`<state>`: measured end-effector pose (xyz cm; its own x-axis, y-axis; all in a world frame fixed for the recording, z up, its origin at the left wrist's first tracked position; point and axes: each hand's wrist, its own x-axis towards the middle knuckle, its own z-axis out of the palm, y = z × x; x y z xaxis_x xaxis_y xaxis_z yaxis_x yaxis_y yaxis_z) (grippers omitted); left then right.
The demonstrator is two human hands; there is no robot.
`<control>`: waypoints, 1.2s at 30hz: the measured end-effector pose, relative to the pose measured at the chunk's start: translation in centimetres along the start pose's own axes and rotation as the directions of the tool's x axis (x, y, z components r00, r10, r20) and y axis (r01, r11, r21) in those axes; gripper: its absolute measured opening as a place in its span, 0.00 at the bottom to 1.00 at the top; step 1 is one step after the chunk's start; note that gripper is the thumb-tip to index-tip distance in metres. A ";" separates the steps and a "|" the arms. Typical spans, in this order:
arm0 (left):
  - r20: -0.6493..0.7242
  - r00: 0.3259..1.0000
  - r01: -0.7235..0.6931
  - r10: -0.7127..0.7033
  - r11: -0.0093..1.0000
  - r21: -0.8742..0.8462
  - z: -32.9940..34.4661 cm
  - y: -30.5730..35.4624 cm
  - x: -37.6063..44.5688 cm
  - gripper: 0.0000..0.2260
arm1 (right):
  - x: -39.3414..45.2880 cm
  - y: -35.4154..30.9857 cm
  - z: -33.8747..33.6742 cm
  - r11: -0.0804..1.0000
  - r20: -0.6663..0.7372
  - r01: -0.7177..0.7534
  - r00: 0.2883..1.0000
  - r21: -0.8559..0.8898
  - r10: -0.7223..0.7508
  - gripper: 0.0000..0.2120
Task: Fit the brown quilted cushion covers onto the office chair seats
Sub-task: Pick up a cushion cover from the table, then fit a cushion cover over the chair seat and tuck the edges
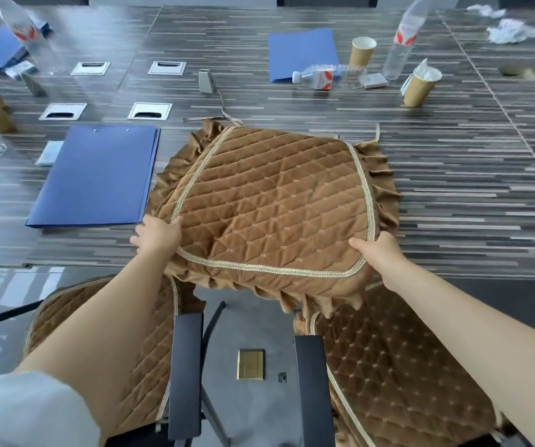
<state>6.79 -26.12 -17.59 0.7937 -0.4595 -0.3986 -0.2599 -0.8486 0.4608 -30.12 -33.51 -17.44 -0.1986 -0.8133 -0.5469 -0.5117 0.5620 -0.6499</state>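
A brown quilted cushion cover (276, 201) with gold braid and a ruffled skirt lies on the striped table, its near edge hanging over the table's front. My left hand (158, 233) grips its near left corner. My right hand (377, 250) grips its near right corner. Below, two office chairs wear brown quilted covers: the left chair seat (150, 346) partly hidden by my left arm, and the right chair seat (398, 375) under my right arm. Their black armrests (185, 372) stand between them.
The table (453, 195) carries blue folders (98, 175), paper cups (419, 88), water bottles (321, 77), crumpled tissue (511, 30) and metal cable hatches (150, 111). A brass floor socket (250, 364) sits on the grey carpet between the chairs.
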 end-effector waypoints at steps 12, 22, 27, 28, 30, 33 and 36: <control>-0.020 0.975 -0.215 0.222 0.912 -0.350 -5.0 0.8 -5.7 0.17 | -5.6 -2.5 -3.3 0.980 -0.145 0.187 0.974 0.062 -0.176 0.14; -0.249 0.907 -0.414 0.340 0.827 -0.381 -5.7 -1.4 -18.6 0.15 | -12.9 1.7 -11.0 0.945 -0.228 0.312 0.931 0.100 -0.284 0.15; -0.243 0.906 -0.422 0.345 0.773 -0.474 -4.5 -2.8 -27.5 0.13 | -16.7 7.7 -17.1 0.947 -0.267 0.287 0.933 0.145 -0.242 0.18; -0.236 0.905 -0.424 0.353 0.761 -0.490 -3.9 -3.0 -29.8 0.13 | -17.6 9.5 -18.7 0.949 -0.278 0.277 0.933 0.151 -0.228 0.18; -0.221 0.906 -0.423 0.361 0.747 -0.513 -2.7 -3.2 -34.3 0.14 | -19.1 13.0 -21.7 0.943 -0.303 0.283 0.927 0.177 -0.222 0.16; -0.211 0.901 -0.433 0.380 0.740 -0.516 -0.6 -3.7 -39.9 0.15 | -21.4 17.7 -25.7 0.937 -0.348 0.292 0.913 0.192 -0.212 0.14; -0.165 0.901 -0.424 0.401 0.734 -0.530 2.3 -4.1 -46.9 0.15 | -24.0 23.5 -31.0 0.931 -0.397 0.283 0.901 0.231 -0.176 0.14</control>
<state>-30.70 -1.68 -2.62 0.7018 -0.7111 -0.0432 -0.2359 -0.2891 0.9278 -63.31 -5.50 -3.24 -0.4209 -0.8912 -0.1690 -0.3391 0.3274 -0.8820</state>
